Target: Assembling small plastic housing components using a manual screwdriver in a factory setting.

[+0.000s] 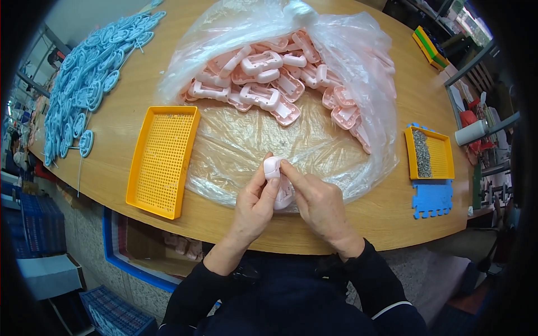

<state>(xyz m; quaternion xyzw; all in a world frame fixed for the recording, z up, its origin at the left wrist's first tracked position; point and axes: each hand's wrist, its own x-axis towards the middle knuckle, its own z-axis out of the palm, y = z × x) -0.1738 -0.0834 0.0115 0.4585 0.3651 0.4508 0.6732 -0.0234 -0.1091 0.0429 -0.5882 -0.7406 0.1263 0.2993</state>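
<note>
Close to the front edge of the table, my left hand is closed around a pale pink plastic casing, its thumb pressed on the near side. My right hand grips the same casing from the right. Its index fingertip rests on the casing's upper edge, and its other fingertips are partly hidden. The casing's lower part shows between the two hands. Beyond them, several similar pink casings lie heaped in the mouth of a clear plastic bag, which spreads under my hands.
Left of the bag lies a yellow perforated tray. Light blue plastic parts pile up at the far left. On the right, a smaller yellow tray holds small metal pieces, above a blue foam mat. A blue-rimmed crate stands below the table.
</note>
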